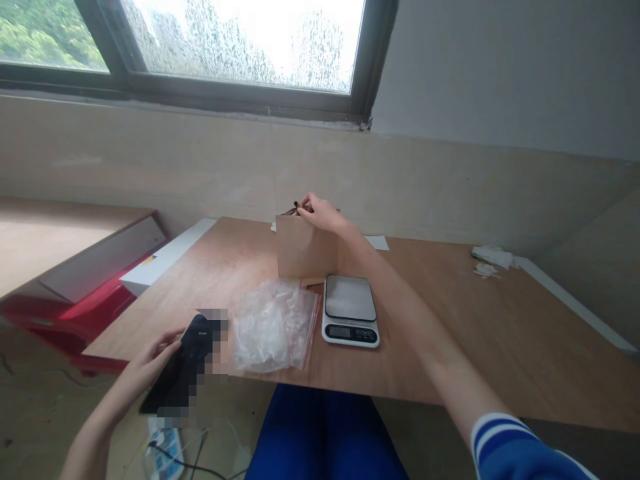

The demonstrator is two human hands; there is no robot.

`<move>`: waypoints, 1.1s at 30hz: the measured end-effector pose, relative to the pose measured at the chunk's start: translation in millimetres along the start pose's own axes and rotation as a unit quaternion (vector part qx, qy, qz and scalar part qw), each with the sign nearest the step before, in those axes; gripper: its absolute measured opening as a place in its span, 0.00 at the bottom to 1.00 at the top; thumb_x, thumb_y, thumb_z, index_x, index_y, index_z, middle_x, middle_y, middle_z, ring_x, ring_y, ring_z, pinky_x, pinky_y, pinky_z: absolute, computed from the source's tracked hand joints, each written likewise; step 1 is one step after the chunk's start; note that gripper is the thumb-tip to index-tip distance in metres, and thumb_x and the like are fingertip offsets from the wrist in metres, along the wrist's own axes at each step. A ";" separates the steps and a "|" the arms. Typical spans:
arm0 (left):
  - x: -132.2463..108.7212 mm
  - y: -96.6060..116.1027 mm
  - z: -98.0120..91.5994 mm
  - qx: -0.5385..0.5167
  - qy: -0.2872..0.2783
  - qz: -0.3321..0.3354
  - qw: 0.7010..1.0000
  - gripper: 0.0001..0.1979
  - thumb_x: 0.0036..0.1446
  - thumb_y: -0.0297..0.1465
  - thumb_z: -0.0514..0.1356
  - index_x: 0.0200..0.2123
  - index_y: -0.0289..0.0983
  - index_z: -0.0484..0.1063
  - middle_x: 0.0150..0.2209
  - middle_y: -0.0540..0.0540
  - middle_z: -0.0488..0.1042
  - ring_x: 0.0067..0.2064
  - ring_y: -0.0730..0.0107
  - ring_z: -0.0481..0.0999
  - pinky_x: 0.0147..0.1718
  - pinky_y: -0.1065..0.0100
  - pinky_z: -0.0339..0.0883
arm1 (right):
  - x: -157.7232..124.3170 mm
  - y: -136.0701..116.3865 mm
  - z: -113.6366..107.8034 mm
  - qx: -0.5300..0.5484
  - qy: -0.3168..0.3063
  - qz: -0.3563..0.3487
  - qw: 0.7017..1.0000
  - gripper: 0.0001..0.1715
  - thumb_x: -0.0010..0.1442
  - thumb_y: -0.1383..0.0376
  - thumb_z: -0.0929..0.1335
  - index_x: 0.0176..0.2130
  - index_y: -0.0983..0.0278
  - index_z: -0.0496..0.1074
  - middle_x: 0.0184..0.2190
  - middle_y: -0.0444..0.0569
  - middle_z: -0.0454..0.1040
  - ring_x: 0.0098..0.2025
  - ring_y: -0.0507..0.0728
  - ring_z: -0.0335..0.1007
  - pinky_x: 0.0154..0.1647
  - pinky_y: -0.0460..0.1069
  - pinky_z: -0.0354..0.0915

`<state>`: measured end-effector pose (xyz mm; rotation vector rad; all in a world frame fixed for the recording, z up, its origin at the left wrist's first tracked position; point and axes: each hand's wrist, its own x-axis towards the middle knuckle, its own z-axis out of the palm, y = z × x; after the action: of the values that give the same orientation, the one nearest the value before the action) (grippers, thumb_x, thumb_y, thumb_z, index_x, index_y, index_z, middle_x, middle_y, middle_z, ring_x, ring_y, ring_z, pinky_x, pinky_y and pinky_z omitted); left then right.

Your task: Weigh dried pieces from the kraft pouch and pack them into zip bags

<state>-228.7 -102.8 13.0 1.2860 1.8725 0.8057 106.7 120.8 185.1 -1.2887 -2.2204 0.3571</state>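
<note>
My left hand is closed around a black smartphone at the table's front left edge; blurred squares hide part of the phone. My right hand reaches forward to the open top of a brown cardboard box. Its fingers are pinched together at the rim, beside thin brown pieces with a dark tip; what exactly they grip is too small to tell. In front of the box lies a pile of clear zip bags. To their right stands a white digital kitchen scale with a bare steel plate.
Crumpled white paper lies at the back right of the wooden table. A white sheet sits behind the scale. At left are a red stool and another table. A power strip with cables is on the floor.
</note>
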 end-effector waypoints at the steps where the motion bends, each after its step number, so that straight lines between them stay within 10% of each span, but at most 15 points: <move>1: 0.7 -1.6 0.1 -0.004 -0.001 0.002 1.000 0.35 0.43 0.55 0.54 0.47 0.35 0.65 0.46 0.40 0.72 0.49 0.55 0.71 0.46 0.62 0.65 | 1.0 0.2 -2.1 0.012 -0.016 0.002 1.000 0.11 0.59 0.64 0.63 0.42 0.67 0.66 0.35 0.53 0.74 0.36 0.55 0.67 0.35 0.47 0.59; 9: 5.7 -11.6 1.4 0.013 -0.015 -0.011 1.000 0.37 0.44 0.54 0.55 0.52 0.35 0.61 0.37 0.43 0.72 0.42 0.56 0.72 0.43 0.60 0.67 | 5.2 10.8 0.4 0.190 -0.024 -0.039 0.981 0.10 0.51 0.64 0.69 0.34 0.65 0.67 0.29 0.44 0.73 0.31 0.51 0.67 0.34 0.46 0.61; 16: 4.1 -2.4 5.6 0.018 0.010 -0.017 1.000 0.33 0.47 0.55 0.51 0.47 0.37 0.65 0.46 0.41 0.70 0.51 0.53 0.69 0.48 0.57 0.63 | -11.5 2.5 -6.8 0.313 0.233 -0.081 0.917 0.17 0.50 0.55 0.70 0.35 0.62 0.65 0.34 0.46 0.72 0.39 0.52 0.70 0.40 0.47 0.65; 20: 7.8 0.1 13.3 0.078 0.033 -0.022 0.996 0.41 0.39 0.56 0.57 0.51 0.34 0.61 0.47 0.38 0.67 0.50 0.48 0.68 0.46 0.52 0.65 | -61.4 4.0 -17.6 0.386 0.358 -0.037 0.849 0.19 0.53 0.51 0.67 0.37 0.61 0.64 0.35 0.45 0.72 0.39 0.51 0.70 0.41 0.46 0.65; 33: 0.3 -3.1 11.3 0.144 0.006 0.018 0.989 0.43 0.40 0.55 0.57 0.55 0.34 0.59 0.51 0.36 0.63 0.57 0.45 0.60 0.52 0.48 0.58 | -236.5 81.0 25.6 0.444 0.462 0.263 0.721 0.22 0.43 0.53 0.72 0.34 0.65 0.67 0.29 0.44 0.71 0.29 0.50 0.68 0.25 0.44 0.63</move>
<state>-220.9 -102.4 4.2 1.4962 2.0353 0.5751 243.5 -40.7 49.6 -1.0971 -0.6193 0.6814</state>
